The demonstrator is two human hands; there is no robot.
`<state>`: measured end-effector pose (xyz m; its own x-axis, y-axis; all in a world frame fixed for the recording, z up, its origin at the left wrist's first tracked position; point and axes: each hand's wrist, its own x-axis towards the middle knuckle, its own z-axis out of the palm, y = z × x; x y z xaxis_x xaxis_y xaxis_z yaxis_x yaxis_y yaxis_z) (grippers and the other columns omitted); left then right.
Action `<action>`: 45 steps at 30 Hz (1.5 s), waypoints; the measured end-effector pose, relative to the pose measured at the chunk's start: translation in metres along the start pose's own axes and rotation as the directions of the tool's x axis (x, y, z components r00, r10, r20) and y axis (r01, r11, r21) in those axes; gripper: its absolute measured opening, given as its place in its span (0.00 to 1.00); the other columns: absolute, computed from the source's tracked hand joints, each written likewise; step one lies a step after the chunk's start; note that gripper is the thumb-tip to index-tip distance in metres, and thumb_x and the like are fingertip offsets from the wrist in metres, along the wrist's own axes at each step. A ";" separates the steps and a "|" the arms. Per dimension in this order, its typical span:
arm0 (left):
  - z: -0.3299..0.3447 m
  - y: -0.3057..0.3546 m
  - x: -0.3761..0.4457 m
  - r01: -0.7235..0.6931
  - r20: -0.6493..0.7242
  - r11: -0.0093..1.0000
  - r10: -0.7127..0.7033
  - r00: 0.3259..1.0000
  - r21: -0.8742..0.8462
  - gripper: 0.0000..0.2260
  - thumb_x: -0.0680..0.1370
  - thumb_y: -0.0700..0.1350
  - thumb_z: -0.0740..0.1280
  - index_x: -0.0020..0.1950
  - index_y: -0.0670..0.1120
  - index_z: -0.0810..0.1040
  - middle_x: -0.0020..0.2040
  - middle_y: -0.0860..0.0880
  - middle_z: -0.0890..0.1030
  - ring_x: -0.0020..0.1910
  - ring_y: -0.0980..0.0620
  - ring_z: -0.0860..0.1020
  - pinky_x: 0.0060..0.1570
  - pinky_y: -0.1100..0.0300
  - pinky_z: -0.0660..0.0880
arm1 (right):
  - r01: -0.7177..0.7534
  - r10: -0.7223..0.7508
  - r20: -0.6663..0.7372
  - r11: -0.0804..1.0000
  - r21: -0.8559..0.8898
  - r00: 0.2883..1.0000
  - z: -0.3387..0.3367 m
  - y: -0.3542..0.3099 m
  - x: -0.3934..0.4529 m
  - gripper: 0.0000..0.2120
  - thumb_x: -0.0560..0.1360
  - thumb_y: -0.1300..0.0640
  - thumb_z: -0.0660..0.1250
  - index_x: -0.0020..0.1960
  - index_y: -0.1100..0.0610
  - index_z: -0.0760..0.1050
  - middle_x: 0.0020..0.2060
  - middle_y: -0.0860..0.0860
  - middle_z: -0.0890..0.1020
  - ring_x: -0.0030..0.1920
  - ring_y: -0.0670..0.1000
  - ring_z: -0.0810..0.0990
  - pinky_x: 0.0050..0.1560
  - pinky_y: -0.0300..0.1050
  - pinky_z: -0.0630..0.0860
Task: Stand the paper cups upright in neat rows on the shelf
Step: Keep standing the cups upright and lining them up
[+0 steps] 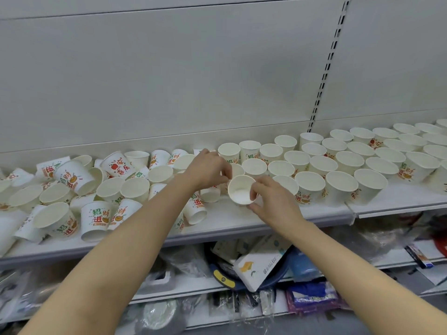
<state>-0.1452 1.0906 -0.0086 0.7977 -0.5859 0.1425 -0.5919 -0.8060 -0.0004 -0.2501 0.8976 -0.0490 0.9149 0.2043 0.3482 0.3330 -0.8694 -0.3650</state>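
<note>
1. Paper cups cover the white shelf [242, 220] across the middle of the head view; one white cup [241, 189] at frame centre is held between both hands, its open mouth turned up toward the camera.
2. The right hand [274, 198] has its grip closed on that cup, thumb and fingers curled round the rim and wall from the right and lower side.
3. The left hand [208, 169] comes in from the upper left of the cup; its fingertips pinch the rim on the far left edge.
4. To the right of the hands, the upright cups [338, 163] stand mouth-up in rows, running to the right edge of the frame and touching or just beside each other.
5. To the left, the jumbled cups [79, 187] lie in a loose heap: some on their sides, some upside down, some upright, many showing red and green printing.
6. Below the shelf, in the lower part of the frame, a lower shelf [183, 284] carries wrapped goods, among them a white box [260, 264] lying tilted.
</note>
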 end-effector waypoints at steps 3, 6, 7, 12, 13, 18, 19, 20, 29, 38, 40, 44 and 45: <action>0.004 0.008 0.002 0.047 -0.018 0.998 -0.048 0.999 -0.045 0.05 0.75 0.50 0.69 0.48 0.55 0.84 0.46 0.57 0.84 0.51 0.53 0.77 0.57 0.55 0.67 | 0.064 -0.063 0.010 0.995 -0.070 0.998 -0.012 0.007 0.007 0.07 0.70 0.54 0.73 0.43 0.55 0.77 0.52 0.49 0.79 0.53 0.54 0.74 0.43 0.49 0.73; 0.004 0.012 0.001 0.083 -0.033 0.987 -0.088 0.996 -0.140 0.05 0.74 0.50 0.70 0.48 0.55 0.84 0.46 0.57 0.84 0.50 0.53 0.79 0.58 0.53 0.71 | 0.101 -0.084 0.112 0.982 -0.161 0.990 -0.022 0.015 0.016 0.05 0.70 0.53 0.73 0.44 0.50 0.79 0.50 0.46 0.80 0.50 0.51 0.69 0.43 0.44 0.62; 0.002 0.012 -0.001 0.094 -0.042 0.982 -0.102 0.994 -0.162 0.05 0.74 0.50 0.71 0.49 0.54 0.83 0.47 0.56 0.84 0.50 0.53 0.79 0.57 0.54 0.71 | 0.076 -0.053 0.143 0.984 -0.159 0.988 -0.024 0.017 0.019 0.04 0.70 0.52 0.72 0.44 0.48 0.78 0.50 0.47 0.80 0.50 0.51 0.69 0.43 0.43 0.61; -0.018 0.000 -0.014 0.192 -0.023 0.964 -0.199 0.980 -0.183 0.09 0.74 0.50 0.73 0.53 0.53 0.83 0.52 0.56 0.84 0.52 0.55 0.79 0.53 0.58 0.73 | 0.013 0.015 0.262 0.994 -0.104 0.965 -0.033 0.021 0.029 0.08 0.71 0.58 0.70 0.45 0.45 0.77 0.53 0.51 0.78 0.53 0.51 0.69 0.51 0.45 0.69; -0.019 -0.002 -0.017 0.206 -0.010 0.961 -0.212 0.977 -0.183 0.10 0.73 0.50 0.73 0.54 0.53 0.83 0.52 0.55 0.84 0.52 0.55 0.79 0.53 0.58 0.74 | 0.048 -0.010 0.265 0.989 -0.137 0.964 -0.035 0.021 0.028 0.11 0.71 0.60 0.70 0.48 0.45 0.77 0.58 0.50 0.77 0.56 0.52 0.68 0.55 0.47 0.69; -0.017 -0.003 -0.023 0.286 0.021 0.949 -0.286 0.958 -0.128 0.12 0.74 0.51 0.73 0.57 0.54 0.82 0.55 0.54 0.83 0.55 0.53 0.79 0.52 0.59 0.74 | 0.230 -0.164 0.279 0.948 -0.221 0.946 -0.033 0.007 0.018 0.22 0.69 0.49 0.72 0.62 0.48 0.73 0.62 0.48 0.74 0.62 0.54 0.68 0.61 0.49 0.61; -0.016 -0.003 -0.023 0.319 0.028 0.941 -0.318 0.948 -0.115 0.13 0.74 0.51 0.73 0.58 0.53 0.82 0.56 0.54 0.82 0.55 0.53 0.79 0.51 0.58 0.74 | 0.234 -0.167 0.276 0.945 -0.229 0.947 -0.029 0.004 0.017 0.20 0.70 0.47 0.71 0.60 0.48 0.74 0.60 0.47 0.76 0.61 0.53 0.69 0.60 0.49 0.61; -0.014 -0.005 -0.023 0.350 0.044 0.931 -0.347 0.937 -0.103 0.14 0.74 0.51 0.72 0.59 0.53 0.81 0.57 0.53 0.82 0.55 0.52 0.78 0.51 0.57 0.75 | 0.223 -0.162 0.258 0.948 -0.227 0.953 -0.025 0.002 0.016 0.16 0.72 0.46 0.69 0.58 0.49 0.75 0.57 0.47 0.78 0.59 0.53 0.71 0.59 0.48 0.62; -0.010 -0.018 -0.011 0.381 0.275 0.912 -0.331 0.903 -0.154 0.26 0.73 0.51 0.73 0.70 0.49 0.72 0.65 0.50 0.77 0.60 0.48 0.76 0.60 0.52 0.74 | 0.138 -0.106 0.186 0.976 -0.171 0.977 -0.021 0.010 0.015 0.04 0.75 0.55 0.64 0.45 0.49 0.78 0.43 0.48 0.81 0.48 0.52 0.75 0.53 0.46 0.65; -0.018 -0.030 -0.019 0.342 0.252 0.849 -0.257 0.933 -0.402 0.08 0.70 0.42 0.76 0.48 0.44 0.84 0.43 0.51 0.83 0.44 0.52 0.80 0.44 0.60 0.77 | 0.090 -0.090 -0.104 0.996 0.001 0.991 -0.009 -0.017 0.028 0.11 0.73 0.53 0.71 0.55 0.52 0.80 0.49 0.48 0.83 0.52 0.54 0.76 0.52 0.51 0.72; -0.028 -0.027 -0.025 0.285 0.230 0.827 -0.194 0.954 -0.484 0.06 0.70 0.41 0.77 0.45 0.45 0.84 0.36 0.54 0.81 0.36 0.58 0.77 0.37 0.67 0.72 | 0.089 -0.086 -0.081 0.996 0.029 0.993 -0.002 -0.037 0.035 0.14 0.73 0.53 0.71 0.59 0.51 0.78 0.53 0.47 0.82 0.55 0.53 0.74 0.53 0.49 0.72; -0.030 -0.019 -0.039 0.164 0.169 0.846 -0.088 0.982 -0.508 0.05 0.69 0.44 0.78 0.43 0.48 0.84 0.33 0.57 0.79 0.32 0.62 0.74 0.35 0.70 0.69 | -0.004 0.003 0.008 0.999 0.038 1.000 0.013 -0.056 0.045 0.16 0.73 0.49 0.71 0.60 0.48 0.76 0.55 0.45 0.80 0.58 0.49 0.70 0.53 0.44 0.69; -0.028 -0.018 -0.042 0.143 0.167 0.847 -0.065 0.984 -0.513 0.05 0.69 0.45 0.78 0.43 0.48 0.85 0.33 0.57 0.79 0.32 0.62 0.74 0.36 0.70 0.70 | -0.031 0.031 -0.001 0.998 0.048 1.000 0.015 -0.057 0.044 0.14 0.72 0.48 0.71 0.56 0.48 0.78 0.52 0.45 0.80 0.56 0.49 0.71 0.50 0.43 0.69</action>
<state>-0.1714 1.1322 0.0135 0.8423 -0.5385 -0.0251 -0.4464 -0.7228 0.5275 -0.2250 0.9625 -0.0257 0.9247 0.1768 0.3372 0.3149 -0.8529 -0.4164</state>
